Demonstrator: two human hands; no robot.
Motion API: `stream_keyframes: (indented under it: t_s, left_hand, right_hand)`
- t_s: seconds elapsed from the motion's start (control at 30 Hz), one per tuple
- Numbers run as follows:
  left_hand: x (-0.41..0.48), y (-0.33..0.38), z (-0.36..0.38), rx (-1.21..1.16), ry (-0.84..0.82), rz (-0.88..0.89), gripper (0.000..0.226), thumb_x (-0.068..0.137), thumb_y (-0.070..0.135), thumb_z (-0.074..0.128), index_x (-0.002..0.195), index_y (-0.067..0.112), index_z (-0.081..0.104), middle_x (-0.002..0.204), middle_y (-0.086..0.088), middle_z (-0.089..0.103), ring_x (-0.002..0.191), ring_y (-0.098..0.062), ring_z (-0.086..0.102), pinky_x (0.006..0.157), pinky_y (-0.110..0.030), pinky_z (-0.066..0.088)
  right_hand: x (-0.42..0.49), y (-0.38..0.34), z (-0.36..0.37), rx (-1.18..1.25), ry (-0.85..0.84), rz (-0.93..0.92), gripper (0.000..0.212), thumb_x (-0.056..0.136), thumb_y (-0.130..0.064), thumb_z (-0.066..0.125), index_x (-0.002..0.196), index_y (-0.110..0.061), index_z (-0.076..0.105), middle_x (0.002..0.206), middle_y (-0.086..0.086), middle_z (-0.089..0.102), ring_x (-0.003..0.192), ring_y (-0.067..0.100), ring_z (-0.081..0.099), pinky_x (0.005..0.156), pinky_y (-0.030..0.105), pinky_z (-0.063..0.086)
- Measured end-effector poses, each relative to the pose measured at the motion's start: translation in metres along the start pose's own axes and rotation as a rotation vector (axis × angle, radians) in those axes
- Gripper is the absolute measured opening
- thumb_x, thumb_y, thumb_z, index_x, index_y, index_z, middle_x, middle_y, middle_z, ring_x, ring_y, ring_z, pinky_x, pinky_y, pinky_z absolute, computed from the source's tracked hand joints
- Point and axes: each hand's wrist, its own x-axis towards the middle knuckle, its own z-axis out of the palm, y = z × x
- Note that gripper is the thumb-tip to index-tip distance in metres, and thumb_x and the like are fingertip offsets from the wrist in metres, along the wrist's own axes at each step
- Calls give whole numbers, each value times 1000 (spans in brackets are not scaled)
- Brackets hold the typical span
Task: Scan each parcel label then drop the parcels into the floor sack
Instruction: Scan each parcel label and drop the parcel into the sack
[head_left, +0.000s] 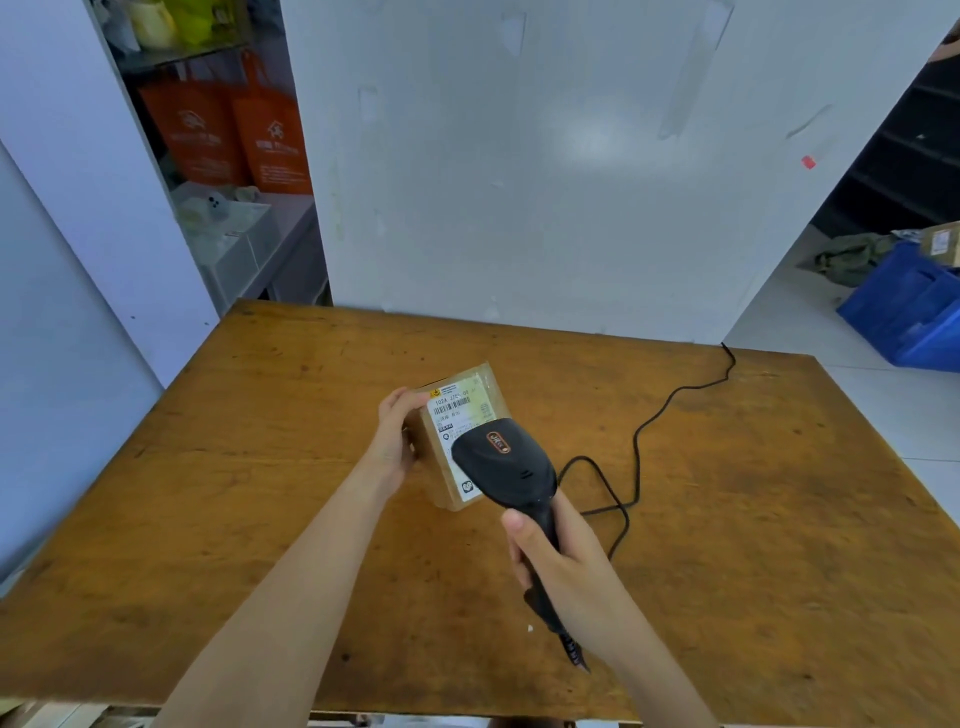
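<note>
The right hand (558, 558) was wrapped around the grip of a black barcode scanner (511, 470), whose head sat just above the lower part of the parcel's label (457, 415). The left hand (397, 434) clasped the left side of the brown parcel (441, 467), thumb at its top corner, holding it near the middle of the wooden desk (727, 519). The scanner's black cable (639, 431) trailed across the desk to its far right edge. A blue crate (904, 317) sat on the floor at right.
</note>
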Motion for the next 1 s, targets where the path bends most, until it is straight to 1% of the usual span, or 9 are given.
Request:
stream_keyframes:
  t_s: [0.07, 0.13, 0.2, 0.3, 0.37, 0.47, 0.6, 0.8, 1.0]
  left_hand:
    - [0, -1, 1, -41, -4, -9, 107, 49, 49, 73, 141, 8, 40, 137, -20, 50, 111, -25, 49, 81, -34, 44]
    - [0, -2, 2, -64, -20, -21, 101, 49, 47, 73, 138, 8, 45, 138, -20, 50, 111, -25, 49, 88, -37, 42]
    - [-1, -2, 2, -55, -34, -32, 99, 50, 47, 74, 137, 9, 45, 135, -19, 52, 108, -25, 50, 85, -36, 43]
    - [-1, 0, 3, -11, -50, -35, 101, 49, 50, 72, 138, 13, 43, 120, -9, 58, 101, -20, 53, 71, -31, 43]
    - [1, -1, 3, 15, -60, -33, 97, 52, 51, 70, 137, 14, 43, 116, -5, 61, 101, -19, 56, 73, -32, 44]
    - [5, -3, -1, 24, -62, -29, 90, 59, 48, 71, 137, 14, 43, 116, -5, 63, 102, -19, 56, 74, -33, 45]
    - [7, -4, -2, 20, -70, -24, 94, 53, 50, 72, 136, 18, 44, 119, -5, 62, 103, -18, 56, 74, -33, 44]
    - [9, -4, -3, -12, -65, -27, 96, 47, 51, 75, 133, 22, 43, 120, -6, 56, 104, -19, 52, 75, -33, 43]
    - [14, -4, -6, -8, -76, -17, 97, 47, 50, 75, 133, 23, 42, 122, -7, 53, 107, -21, 50, 83, -37, 43]
  right_hand:
    - [-3, -5, 9, -34, 11, 1, 45, 80, -59, 53, 102, -20, 52, 62, -2, 51, 53, 13, 46, 55, 29, 41]
    - [-3, -7, 14, -52, 36, 13, 47, 79, -59, 52, 104, -19, 52, 62, 0, 51, 53, 13, 46, 56, 30, 41]
    - [-2, -8, 16, -66, 58, 25, 46, 78, -60, 52, 104, -21, 52, 61, 0, 52, 52, 12, 46, 55, 29, 42]
    - [0, -8, 18, -73, 80, 50, 47, 76, -61, 52, 104, -23, 51, 59, -5, 53, 51, 9, 47, 53, 23, 42]
    - [1, -8, 18, -69, 90, 66, 48, 75, -60, 52, 103, -21, 51, 58, -7, 53, 50, 7, 46, 52, 21, 42]
    - [1, -8, 18, -81, 95, 72, 50, 76, -60, 50, 105, -19, 51, 56, -8, 53, 49, 7, 46, 54, 21, 42]
    - [0, -9, 20, -77, 93, 69, 51, 77, -59, 50, 109, -19, 50, 56, -8, 53, 50, 8, 46, 55, 21, 42]
    - [0, -5, 22, -74, 96, 83, 48, 78, -59, 49, 106, -20, 50, 56, -6, 52, 50, 7, 46, 54, 21, 43]
    - [2, 0, 23, -66, 101, 77, 46, 78, -59, 50, 105, -22, 51, 56, -6, 52, 50, 8, 47, 55, 23, 43]
